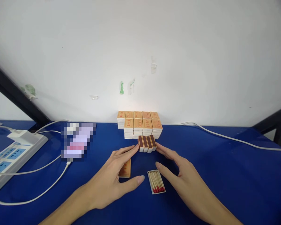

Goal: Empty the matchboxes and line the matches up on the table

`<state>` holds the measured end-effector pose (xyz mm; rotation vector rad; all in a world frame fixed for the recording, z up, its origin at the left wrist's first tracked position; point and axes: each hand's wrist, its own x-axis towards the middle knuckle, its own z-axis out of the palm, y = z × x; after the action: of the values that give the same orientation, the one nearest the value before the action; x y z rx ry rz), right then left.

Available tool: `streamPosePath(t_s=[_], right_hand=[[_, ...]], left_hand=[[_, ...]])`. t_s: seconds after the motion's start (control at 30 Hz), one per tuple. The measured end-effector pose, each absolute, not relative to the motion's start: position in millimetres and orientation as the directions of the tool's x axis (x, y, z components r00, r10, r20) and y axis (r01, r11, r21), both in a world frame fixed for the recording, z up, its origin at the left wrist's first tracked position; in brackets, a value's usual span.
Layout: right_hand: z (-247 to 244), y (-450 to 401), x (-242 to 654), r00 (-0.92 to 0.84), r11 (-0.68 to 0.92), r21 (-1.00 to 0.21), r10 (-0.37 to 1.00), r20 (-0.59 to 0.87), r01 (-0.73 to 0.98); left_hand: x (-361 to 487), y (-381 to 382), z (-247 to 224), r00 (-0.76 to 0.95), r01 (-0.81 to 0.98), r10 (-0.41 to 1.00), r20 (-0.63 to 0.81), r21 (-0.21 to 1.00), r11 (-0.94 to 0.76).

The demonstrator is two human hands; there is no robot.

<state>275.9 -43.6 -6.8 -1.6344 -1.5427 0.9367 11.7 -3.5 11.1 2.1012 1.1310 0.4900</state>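
Several matchboxes stand on their long edges in a short row, brown striking strips facing up. My left hand has its fingertips at the row's left end, thumb spread away. At the right end, the fingers of my right hand touch the row, stretched out with the thumb apart. An open matchbox tray full of red-tipped matches lies between my hands, close to the right thumb. Partly hidden under my left hand is a flat yellow matchbox sleeve. Just behind the row rises a stack of matchboxes, labels up.
The blue table meets a white wall at the back. To the left lie a phone-like blurred object, a power strip and looping white cables. Another cable runs along the back right. Black frame bars slant at both sides.
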Motion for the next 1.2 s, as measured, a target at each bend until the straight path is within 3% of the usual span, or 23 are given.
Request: streamPosePath(t_s=[0.27, 0.37, 0.47, 0.73, 0.93, 1.2], right_hand=[[-6, -46, 276, 0.129, -0.056, -0.818, 0.991, 0.022, 0.573], [-2, -45, 276, 0.162, 0.001, -0.773, 0.977, 0.135, 0.634], [3, -43, 276, 0.071, 0.103, -0.735, 0.977, 0.201, 0.67], [0, -43, 276, -0.027, 0.068, -0.743, 0.997, 0.067, 0.665], [0, -43, 275, -0.059, 0.076, -0.751, 0.997, 0.049, 0.656], [10, -44, 279, -0.144, 0.069, -0.744, 0.989, -0.037, 0.664]], left_hand=[[9, -4, 9, 0.549, 0.587, 0.835, -0.035, 0.727, -0.355], [7, -3, 8, 0.525, 0.57, 0.85, 0.04, 0.725, -0.386], [4, 0, 10, 0.503, 0.574, 0.858, 0.106, 0.701, -0.423], [3, 5, 5, 0.41, 0.645, 0.911, 0.049, 0.69, -0.328], [6, 4, 3, 0.366, 0.664, 0.93, 0.032, 0.692, -0.285], [-18, 20, 2, 0.226, 0.742, 0.965, 0.129, 0.62, -0.257]])
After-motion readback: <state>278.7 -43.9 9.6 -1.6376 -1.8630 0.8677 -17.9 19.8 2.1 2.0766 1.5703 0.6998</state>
